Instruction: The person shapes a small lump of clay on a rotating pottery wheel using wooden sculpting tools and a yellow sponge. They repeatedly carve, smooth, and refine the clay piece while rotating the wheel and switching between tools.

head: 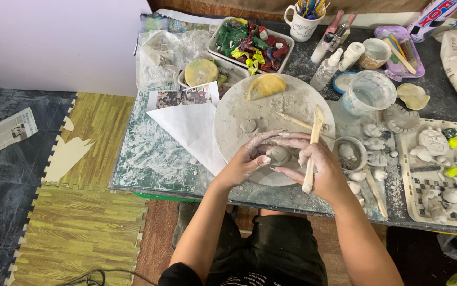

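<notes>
At the near edge of the tabletop (pixel 149 159), over the front part of a round clay-smeared board (pixel 239 114), both hands are closed around a small grey lump of clay (pixel 279 154). The left hand (pixel 249 159) cups it from the left, its fingers curled and its thumb pressed against the lump's side. The right hand (pixel 316 164) closes in from the right with its fingers curled toward the lump, and it also grips a flat wooden modelling tool (pixel 313 151), which runs up from the palm toward the middle of the board. The lump looks like a rounded blob with no clear features, so the shaping seems to be at an early or middle stage, though how much detail it has on its hidden sides cannot be told. A good deal of work appears finished: many small pale clay figures (pixel 371 144) stand to the right of the board, and more lie in a tray (pixel 406 175) at the right edge, some of them painted yellow or green. A yellow sponge (pixel 265 86) rests on the far rim of the board, a clear water cup (pixel 367 94) stands just beyond it to the right, and a sheet of white paper (pixel 189 130) lies tucked under the board's left side.
</notes>
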`<state>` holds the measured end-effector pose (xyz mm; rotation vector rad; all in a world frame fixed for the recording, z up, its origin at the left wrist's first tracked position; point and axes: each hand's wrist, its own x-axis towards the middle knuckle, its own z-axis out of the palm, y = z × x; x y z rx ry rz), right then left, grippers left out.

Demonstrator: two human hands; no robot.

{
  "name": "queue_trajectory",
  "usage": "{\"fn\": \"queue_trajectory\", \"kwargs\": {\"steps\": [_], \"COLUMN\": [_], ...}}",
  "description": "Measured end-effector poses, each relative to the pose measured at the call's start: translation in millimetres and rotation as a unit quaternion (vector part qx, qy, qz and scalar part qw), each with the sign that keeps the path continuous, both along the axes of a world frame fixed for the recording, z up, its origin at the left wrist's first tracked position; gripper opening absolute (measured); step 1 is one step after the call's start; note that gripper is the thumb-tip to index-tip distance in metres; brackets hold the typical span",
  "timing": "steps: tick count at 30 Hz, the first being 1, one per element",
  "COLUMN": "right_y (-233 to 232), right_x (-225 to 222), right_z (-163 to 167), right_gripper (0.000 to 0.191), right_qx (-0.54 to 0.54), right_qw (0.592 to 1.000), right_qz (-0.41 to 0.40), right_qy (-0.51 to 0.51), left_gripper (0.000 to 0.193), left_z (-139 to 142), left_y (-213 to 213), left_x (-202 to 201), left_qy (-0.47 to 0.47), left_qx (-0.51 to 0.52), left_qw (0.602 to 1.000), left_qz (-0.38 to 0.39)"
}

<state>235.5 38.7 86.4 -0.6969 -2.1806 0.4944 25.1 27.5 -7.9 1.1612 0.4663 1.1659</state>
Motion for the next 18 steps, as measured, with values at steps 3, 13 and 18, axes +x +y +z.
{"fn": "queue_trajectory", "kwargs": {"steps": [3, 13, 18], "right_y": [-1, 0, 3], "right_x": [-1, 6, 9], "right_z": [-5, -32, -36], "right_gripper": [0.053, 0.054, 0.05], "right_qx": [0.021, 0.034, 0.118], "right_qw": [1.0, 0.997, 0.99], "right_qz": [-0.006, -0.065, -0.068], "right_qy": [0.011, 0.006, -0.041], "left_gripper": [0.066, 0.05, 0.037], "left_z": [-1, 5, 23], "left_y": [0, -2, -19], "left_x": [-1, 7, 10], "left_qy": [0.004, -0.022, 0.102], "left_qx": [0.003, 0.033, -0.025], "left_qw": [1.0, 0.992, 0.952], "left_qz": [-0.003, 0.12, 0.288]}}
